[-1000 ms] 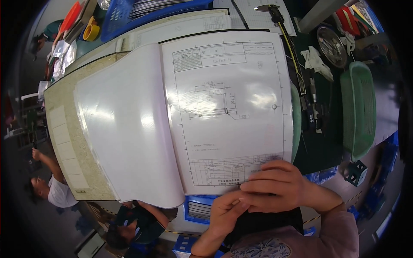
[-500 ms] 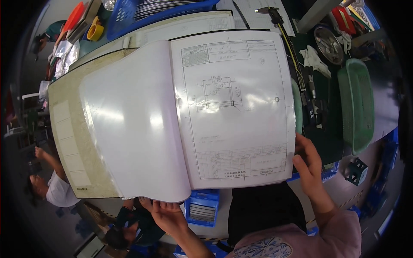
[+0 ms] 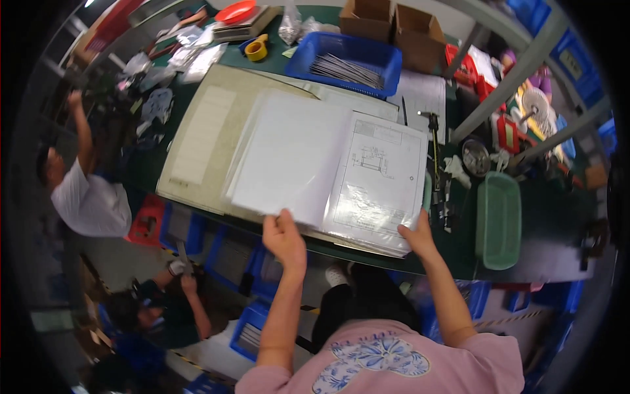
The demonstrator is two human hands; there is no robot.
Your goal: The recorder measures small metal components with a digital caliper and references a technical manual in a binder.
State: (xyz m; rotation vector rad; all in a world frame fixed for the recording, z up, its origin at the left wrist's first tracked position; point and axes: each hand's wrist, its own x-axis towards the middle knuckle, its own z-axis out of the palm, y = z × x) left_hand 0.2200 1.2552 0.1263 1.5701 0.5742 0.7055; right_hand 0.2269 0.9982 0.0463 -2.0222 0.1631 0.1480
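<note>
A large binder (image 3: 195, 141) of drawings in clear plastic sleeves lies spread on the green table. Its right page (image 3: 377, 187) shows a line drawing under glossy plastic. On the left, a white sleeved page (image 3: 289, 157) lies turned over other sheets. My left hand (image 3: 285, 244) is closed at this page's lower edge, the fingers pinching it. My right hand (image 3: 419, 238) grips the lower right corner of the right-hand pages, thumb on top; some of its fingers are hidden.
Behind the binder stands a blue basket (image 3: 394, 75) of thin rods, with yellow tape (image 3: 256, 50) to its left. Calipers (image 3: 433, 131), a metal bowl (image 3: 475, 157) and a green basket (image 3: 499, 253) are at right. Two people (image 3: 92, 197) (image 3: 154, 312) work at left.
The binder now appears smaller and lower on the table, and more of the room shows. The turned page lies flatter to the left. Both hands remain at the pages' lower edges.
</note>
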